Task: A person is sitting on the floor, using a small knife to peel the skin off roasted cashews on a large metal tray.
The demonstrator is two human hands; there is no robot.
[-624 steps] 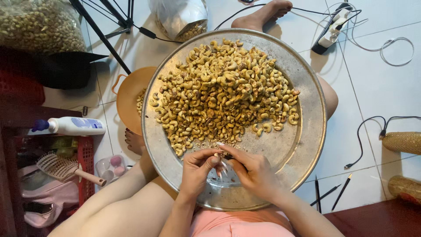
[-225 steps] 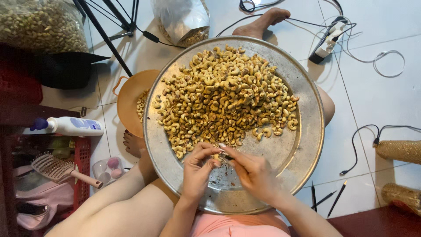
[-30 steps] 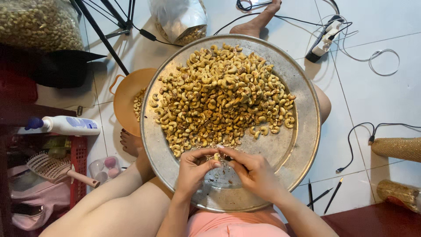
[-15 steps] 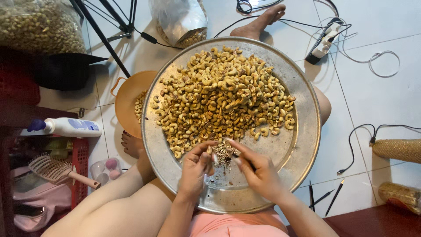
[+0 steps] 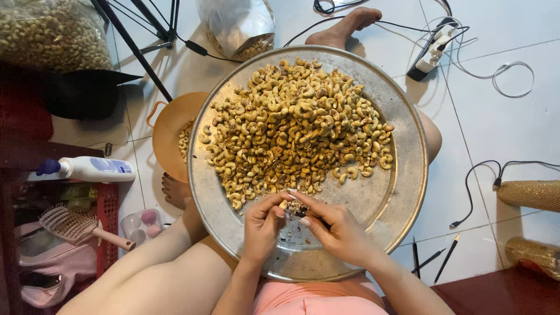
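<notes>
A big round metal tray [image 5: 402, 175] rests on my lap, heaped with several unpeeled cashew nuts [image 5: 291, 128]. At the tray's near side my left hand [image 5: 262, 224] and my right hand [image 5: 338, 230] meet, fingertips pinching one cashew nut [image 5: 294, 206] between them. A small dark blade seems to lie under my right fingers. Flakes of brown skin [image 5: 291, 233] lie on the bare metal below the hands.
An orange bowl [image 5: 169, 131] with a few nuts sits left of the tray. A foil bag [image 5: 239, 26] and a clear sack of nuts [image 5: 52, 32] stand at the back. Cables and a power strip [image 5: 434, 46] lie right; pencils [image 5: 434, 256], a white bottle [image 5: 87, 169], a hairbrush [image 5: 81, 227].
My right hand, which was slightly apart half a second ago, has closed back in on the nut held by the left fingers. The pile is unchanged.
</notes>
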